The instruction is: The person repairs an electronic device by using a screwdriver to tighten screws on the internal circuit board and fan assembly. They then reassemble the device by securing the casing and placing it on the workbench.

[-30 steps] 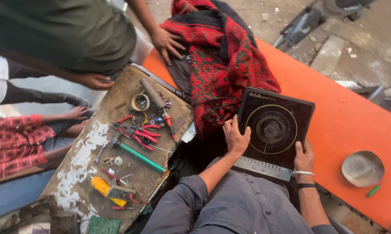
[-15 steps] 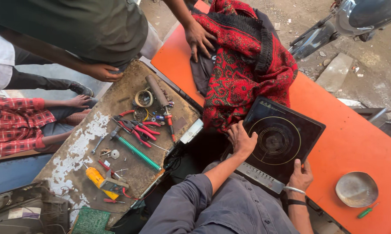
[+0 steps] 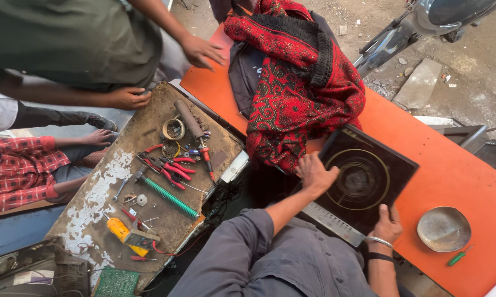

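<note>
Both hands are on the induction cooktop [image 3: 363, 184], a flat black square slab with a glossy glass face and a thin gold ring, lying skewed on the orange bench [image 3: 451, 170]. The left hand [image 3: 315, 171] grips the cooktop's far-left edge, fingers curled over the rim; the right hand [image 3: 387, 224] clasps its near corner beside the pale grey control strip, a metal bangle on that wrist. This looks like the handling step: the slab is being steadied or turned. A lift or flip would call for a firm two-sided grip, since smooth glass is slippery.

Just left of the cooktop, touching its edge, slumps a red patterned shawl [image 3: 297, 82], soft and woven with a black fringe. Right of the cooktop sit a dull shallow metal bowl [image 3: 444, 229] and a small green screwdriver [image 3: 459, 256]. Well to the left, a scuffed, paint-flaked tool board [image 3: 94, 203] carries red-handled pliers [image 3: 168, 168]. Another person's hand [image 3: 203, 52] hovers beyond the shawl.
</note>
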